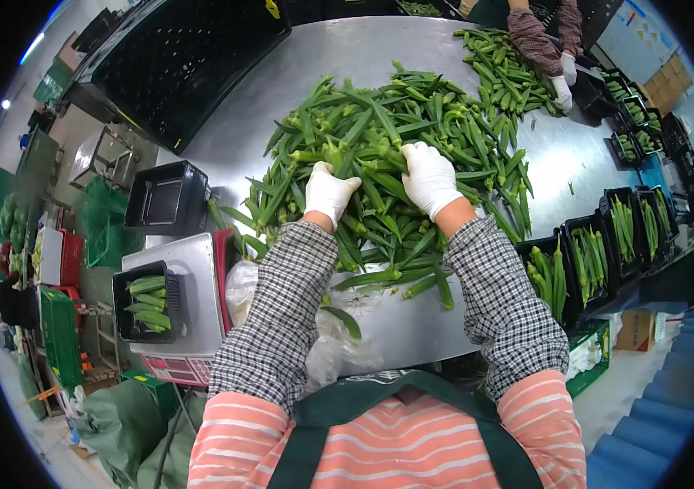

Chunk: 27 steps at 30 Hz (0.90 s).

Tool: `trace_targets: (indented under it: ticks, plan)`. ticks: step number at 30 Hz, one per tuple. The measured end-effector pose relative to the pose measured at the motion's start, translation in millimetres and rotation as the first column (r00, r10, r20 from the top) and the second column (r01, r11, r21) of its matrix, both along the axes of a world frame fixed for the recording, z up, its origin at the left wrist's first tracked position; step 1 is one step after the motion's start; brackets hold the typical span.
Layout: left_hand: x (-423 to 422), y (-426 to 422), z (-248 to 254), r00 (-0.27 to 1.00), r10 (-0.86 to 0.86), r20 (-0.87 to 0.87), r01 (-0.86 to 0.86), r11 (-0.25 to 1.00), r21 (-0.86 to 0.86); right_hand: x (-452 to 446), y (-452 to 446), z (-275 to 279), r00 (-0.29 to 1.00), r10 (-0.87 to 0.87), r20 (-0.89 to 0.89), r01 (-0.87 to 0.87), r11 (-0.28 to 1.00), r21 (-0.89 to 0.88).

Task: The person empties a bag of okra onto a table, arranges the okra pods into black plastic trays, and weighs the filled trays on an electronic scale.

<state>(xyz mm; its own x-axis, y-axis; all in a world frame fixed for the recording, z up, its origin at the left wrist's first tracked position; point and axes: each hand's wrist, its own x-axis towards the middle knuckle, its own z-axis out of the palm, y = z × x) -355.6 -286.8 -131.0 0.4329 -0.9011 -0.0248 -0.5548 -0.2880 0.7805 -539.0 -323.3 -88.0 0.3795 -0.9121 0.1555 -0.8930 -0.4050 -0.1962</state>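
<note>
Both gloved hands, left (pixel 330 194) and right (pixel 430 179), curl around okra pods (pixel 367 155) at frame center; the pods look green, ridged and tapered, heaped loosely.

The head view looks forward and steeply down from the wearer's head, over the left hand (pixel 331 194) and right hand (pixel 429 179), which lie a little above its middle; it is close enough that the striped shirt (pixel 412 444) spans the bottom edge. Its round, wide-angle field reaches past the steel table (pixel 347 45) beyond both hands; it also takes in the scale (pixel 198 285) left of them.
</note>
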Motion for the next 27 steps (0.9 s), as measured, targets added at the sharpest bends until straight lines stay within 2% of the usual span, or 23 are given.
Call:
trace_targets:
  ticks: [3, 4, 5, 7, 8, 9, 11, 13, 18, 21, 25, 26, 27]
  plan:
    - [8, -4, -16, 0.952, -0.005, -0.307, -0.012, 0.999, -0.053, -12, 0, 8, 0.964, -0.078, 0.255, 0.08, 0.997, 0.003]
    - [3, 4, 2, 0.875, 0.036, -0.482, -0.067, 0.997, -0.047, -16, 3, 18, 0.911, -0.118, 0.394, 0.112, 0.993, 0.038]
    - [5, 9, 9, 0.775, -0.001, -0.632, -0.033, 0.999, -0.042, -18, 5, 23, 0.829, -0.141, 0.541, 0.139, 0.989, 0.046]
    - [20, 20, 19, 0.502, -0.057, -0.863, 0.028, 0.998, -0.05, -28, 8, 32, 0.498, -0.15, 0.854, -0.082, 0.972, 0.218]
    - [26, 29, 26, 0.387, -0.088, -0.918, 0.1, 0.994, -0.053, -29, 14, 39, 0.325, -0.238, 0.915, -0.199, 0.929, 0.312]
    - [32, 38, 24, 0.304, -0.126, -0.944, 0.171, 0.982, -0.076, -32, 19, 41, 0.238, -0.369, 0.898, -0.33, 0.839, 0.433]
    - [32, 60, 34, 0.104, -0.177, -0.979, 0.153, 0.975, -0.16, -28, 28, 34, 0.164, -0.51, 0.845, -0.476, 0.709, 0.52]
    - [41, 78, 37, -0.139, -0.25, -0.958, 0.197, 0.941, -0.274, -17, 46, 37, 0.016, -0.609, 0.793, -0.641, 0.602, 0.475]
    - [51, 114, 55, -0.242, -0.327, -0.914, 0.153, 0.917, -0.369, 17, 67, 35, 0.033, -0.706, 0.707, -0.833, 0.371, 0.41]
    - [66, 133, 64, -0.345, -0.377, -0.86, 0.103, 0.895, -0.433, 41, 77, 40, 0.055, -0.703, 0.709, -0.864, 0.323, 0.387]
    - [91, 170, 79, -0.189, -0.427, -0.884, 0.014, 0.899, -0.438, 76, 90, 48, 0.15, -0.632, 0.761, -0.886, 0.256, 0.387]
    - [100, 181, 80, -0.112, -0.453, -0.884, -0.05, 0.891, -0.45, 89, 92, 50, 0.184, -0.629, 0.755, -0.899, 0.203, 0.389]
    - [107, 196, 85, -0.104, -0.444, -0.89, -0.111, 0.895, -0.433, 103, 97, 54, 0.217, -0.614, 0.759, -0.896, 0.183, 0.404]
